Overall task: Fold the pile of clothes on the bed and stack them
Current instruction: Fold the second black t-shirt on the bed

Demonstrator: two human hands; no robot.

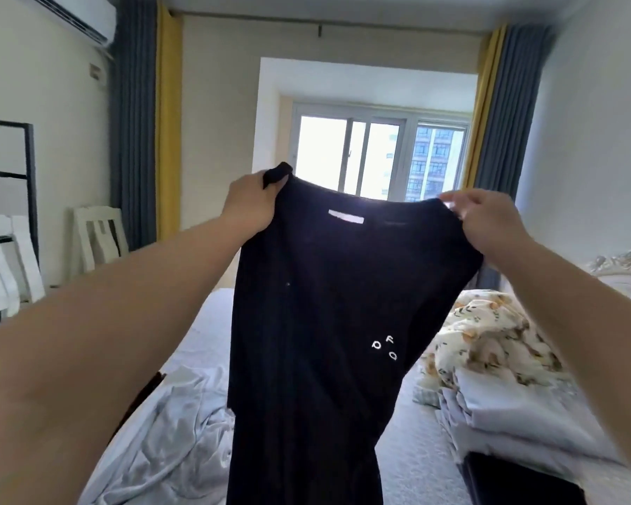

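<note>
Black shirt held up mid-frame, left hand and right hand pinching shoulders. Best keep shoulders level, lower flat onto bed before folding.

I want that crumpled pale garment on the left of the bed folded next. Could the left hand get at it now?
Probably not yet: the left hand grips the black shirt, held up with the right hand. The pale garment lies uncovered below.

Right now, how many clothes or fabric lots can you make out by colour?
Black: 2, the held black shirt and a folded black piece.
Pale blue-grey: 2, a crumpled heap and a folded stack.
Floral: 1, a bundle.
Total: 5.
</note>
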